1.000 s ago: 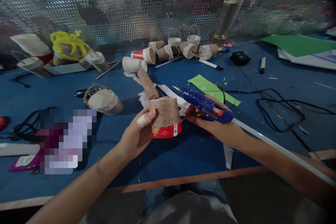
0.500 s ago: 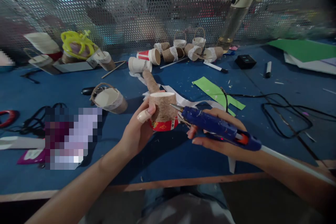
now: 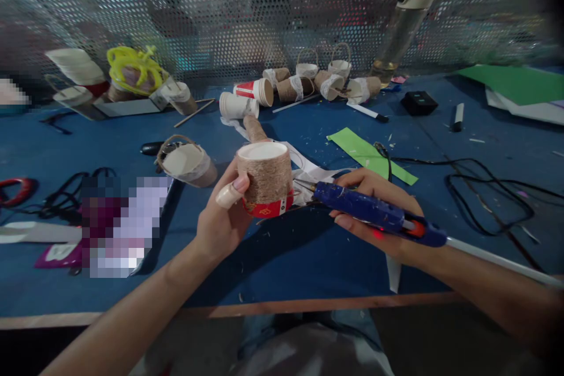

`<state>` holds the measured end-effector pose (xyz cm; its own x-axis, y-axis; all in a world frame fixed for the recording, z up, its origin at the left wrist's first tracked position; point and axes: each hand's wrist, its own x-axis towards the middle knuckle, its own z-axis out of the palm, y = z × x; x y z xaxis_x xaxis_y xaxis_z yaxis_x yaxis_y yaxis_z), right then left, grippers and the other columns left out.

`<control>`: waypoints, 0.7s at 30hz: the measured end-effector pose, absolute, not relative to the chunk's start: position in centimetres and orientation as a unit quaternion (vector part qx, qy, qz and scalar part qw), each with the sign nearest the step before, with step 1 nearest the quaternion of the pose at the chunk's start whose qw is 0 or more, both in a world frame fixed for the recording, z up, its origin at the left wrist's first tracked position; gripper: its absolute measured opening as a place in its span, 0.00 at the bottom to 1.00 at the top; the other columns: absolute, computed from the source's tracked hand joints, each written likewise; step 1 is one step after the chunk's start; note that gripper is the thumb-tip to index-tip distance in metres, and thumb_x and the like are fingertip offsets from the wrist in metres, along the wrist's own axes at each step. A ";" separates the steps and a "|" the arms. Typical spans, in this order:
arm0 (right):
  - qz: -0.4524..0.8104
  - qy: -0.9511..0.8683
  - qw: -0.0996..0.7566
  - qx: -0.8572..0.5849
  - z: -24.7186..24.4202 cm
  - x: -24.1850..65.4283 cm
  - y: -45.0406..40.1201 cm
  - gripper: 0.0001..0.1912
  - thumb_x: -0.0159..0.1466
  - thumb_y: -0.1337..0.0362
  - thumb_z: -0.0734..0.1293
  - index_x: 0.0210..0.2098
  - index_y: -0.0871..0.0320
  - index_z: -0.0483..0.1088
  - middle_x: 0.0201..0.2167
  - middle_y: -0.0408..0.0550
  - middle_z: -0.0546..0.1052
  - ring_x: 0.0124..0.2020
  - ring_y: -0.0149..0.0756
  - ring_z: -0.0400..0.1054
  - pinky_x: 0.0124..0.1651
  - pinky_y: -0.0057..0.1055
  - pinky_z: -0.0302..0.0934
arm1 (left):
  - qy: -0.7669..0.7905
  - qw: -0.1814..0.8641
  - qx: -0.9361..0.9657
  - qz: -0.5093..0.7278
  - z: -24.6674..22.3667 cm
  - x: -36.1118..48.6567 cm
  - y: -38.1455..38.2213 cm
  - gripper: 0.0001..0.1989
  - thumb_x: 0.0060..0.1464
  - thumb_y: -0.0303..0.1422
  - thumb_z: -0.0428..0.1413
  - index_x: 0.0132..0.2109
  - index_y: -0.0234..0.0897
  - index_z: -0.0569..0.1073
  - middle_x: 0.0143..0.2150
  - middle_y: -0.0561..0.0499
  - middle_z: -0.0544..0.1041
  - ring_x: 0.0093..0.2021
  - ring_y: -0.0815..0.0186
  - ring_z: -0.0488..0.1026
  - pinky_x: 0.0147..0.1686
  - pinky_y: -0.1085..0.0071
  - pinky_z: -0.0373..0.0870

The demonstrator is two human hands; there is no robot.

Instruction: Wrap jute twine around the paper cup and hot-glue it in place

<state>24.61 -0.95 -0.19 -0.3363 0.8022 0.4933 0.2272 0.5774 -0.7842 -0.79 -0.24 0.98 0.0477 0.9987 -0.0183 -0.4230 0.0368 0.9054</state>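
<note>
So the left hand (image 3: 220, 224) has a twine-wrapped cup (image 3: 268, 181) gripped, rim up, red band at the bottom; call the cup the clock's centre, over the blue table (image 3: 304, 264). Right hand (image 3: 393, 195) is closed round a blue glue gun (image 3: 365, 204) at 3 to 4 o'clock, nozzle right by the cup; can't tell if they touch. Bit further out, a handled basket (image 3: 194, 169) at 9, light green strip (image 3: 370, 154) at 2 to 3. Past those, paper cups (image 3: 234, 105) at 11, little twine baskets (image 3: 329, 85) at 1, clear bottle (image 3: 402, 32) at 1 to 2.

Craft workshop with glue gun (image 3: 365, 205)
</note>
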 end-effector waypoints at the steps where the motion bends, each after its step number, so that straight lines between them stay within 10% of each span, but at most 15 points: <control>1: 0.303 -0.760 0.467 -0.335 -0.2 24.6 -0.9 0.10 0.64 0.65 0.76 0.32 0.51 0.71 0.41 0.48 0.79 0.42 0.42 0.76 0.47 0.42 0.70 | 0.374 0.614 0.383 0.580 1.0 -0.8 -0.3 0.27 0.55 0.44 0.65 0.61 0.47 0.79 0.58 0.45 0.82 0.67 0.39 0.72 0.59 0.48 0.78; 21: 0.241 -0.832 0.392 -0.309 -0.7 25.5 -1.0 0.15 0.63 0.70 0.71 0.32 0.52 0.59 0.29 0.39 0.64 0.28 0.33 0.59 0.32 0.34 0.54 | 0.360 0.610 0.406 0.578 1.0 -0.6 -0.3 0.24 0.54 0.43 0.65 0.57 0.42 0.82 0.59 0.43 0.81 0.68 0.37 0.70 0.60 0.46 0.77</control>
<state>25.51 -0.96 -0.68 -0.5013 0.7038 0.5034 0.3252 0.6924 -0.6441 -0.64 -0.30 0.95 0.0730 0.9969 0.0300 -0.4127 0.0028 0.9109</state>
